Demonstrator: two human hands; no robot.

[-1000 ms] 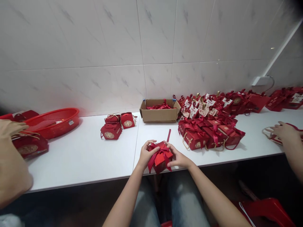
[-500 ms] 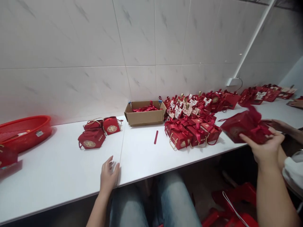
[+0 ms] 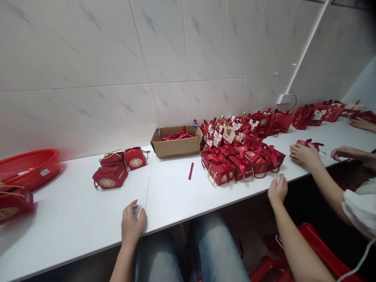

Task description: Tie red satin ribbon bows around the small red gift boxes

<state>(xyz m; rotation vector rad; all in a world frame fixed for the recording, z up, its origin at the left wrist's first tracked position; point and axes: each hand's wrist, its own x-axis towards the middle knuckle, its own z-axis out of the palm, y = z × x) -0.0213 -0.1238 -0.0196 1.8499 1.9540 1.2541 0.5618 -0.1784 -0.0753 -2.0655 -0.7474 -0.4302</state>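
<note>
My left hand rests at the white table's front edge, fingers apart and slightly bent, with nothing in it. Beyond it stand small red gift boxes with gold emblems and cord handles. My right hand is at the front edge on the right, empty, its fingers loosely curled and apart. Just behind it is a red gift box with a ribbon bow, at the right end of a close group of ribboned gift boxes.
A cardboard box of red ribbons stands by the wall, a red strip before it. Tagged red boxes line the wall. At left are a red basket and another gift box. A co-worker's hand covers a ribboned box.
My right hand, which held a ribboned gift box in the air, has let it go and moved left and down. A box now stands at the group's right end. My left hand barely moved.
</note>
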